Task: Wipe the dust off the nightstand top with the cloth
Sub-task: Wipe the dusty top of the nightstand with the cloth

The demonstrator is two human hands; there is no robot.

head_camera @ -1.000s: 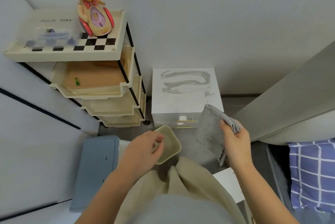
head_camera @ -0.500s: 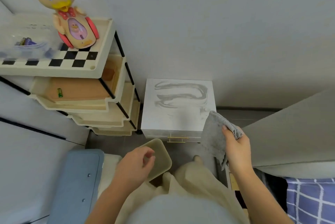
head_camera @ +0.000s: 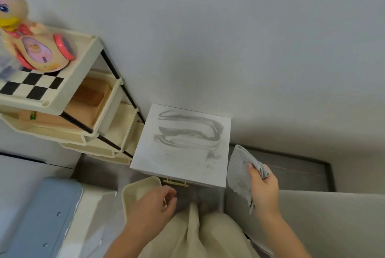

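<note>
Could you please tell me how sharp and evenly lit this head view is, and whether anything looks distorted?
Head view: soft, even light, no glare; the grey dust streaks on the nightstand top read clearly. Wide-angle bending tilts the tiered shelf cart and the wall. The duck toy and grey cloth look slightly soft at the edges.

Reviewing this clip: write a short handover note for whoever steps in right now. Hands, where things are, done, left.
Right hand: gripping the grey cloth, held off the right edge of the nightstand top, not touching it.
Left hand: holding a cream tray below the nightstand's front.
Done: nothing clearly wiped; dust streaks cover the top.
Left: bring the cloth onto the top and wipe all of it.
</note>
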